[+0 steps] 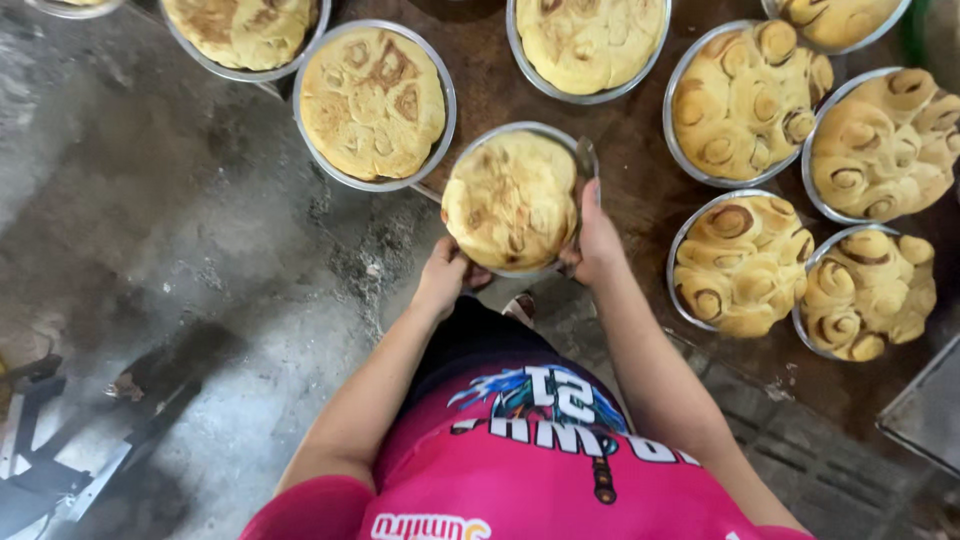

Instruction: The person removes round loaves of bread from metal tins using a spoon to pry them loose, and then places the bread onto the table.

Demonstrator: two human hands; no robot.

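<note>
Standing on a rough grey concrete floor (pixel 150 200), a person in a pink shirt (pixel 520 470) faces a dark brown table (pixel 640 190) crowded with round metal pans of baked bread. Both hands grip one shiny pan (pixel 512 200) at the table's near edge: the left hand (pixel 445 275) under its lower rim, the right hand (pixel 592 240) on its side. Its flat loaf is golden and blotchy. Pans of swirled rolls (pixel 745 262) sit to the right.

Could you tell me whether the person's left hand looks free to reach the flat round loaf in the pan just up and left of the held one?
Probably not: the left hand is holding the held pan.
</note>
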